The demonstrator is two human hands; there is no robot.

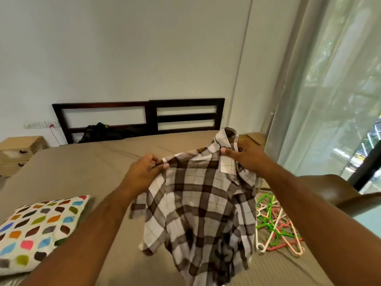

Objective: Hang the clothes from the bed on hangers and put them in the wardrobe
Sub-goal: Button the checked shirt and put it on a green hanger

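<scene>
A brown-and-white checked shirt (pixel 198 213) hangs in the air above the bed (pixel 82 168), its lower part drooping toward the sheet. My left hand (pixel 144 172) pinches the shirt's left shoulder seam. At the collar, my right hand (pixel 245 156) grips the fabric with thumb and fingers. A heap of several plastic hangers (pixel 274 223), green, pink and white, lies on the bed to the right of the shirt. Whether a hanger is inside the shirt cannot be seen.
A cushion with coloured spots (pixel 35 230) lies at the bed's left front. A dark bag (pixel 103 132) rests against the dark wooden headboard (pixel 152 114). A bedside cabinet (pixel 18 153) stands at left. A brown chair (pixel 334 193) and sheer curtains (pixel 329 89) are at right.
</scene>
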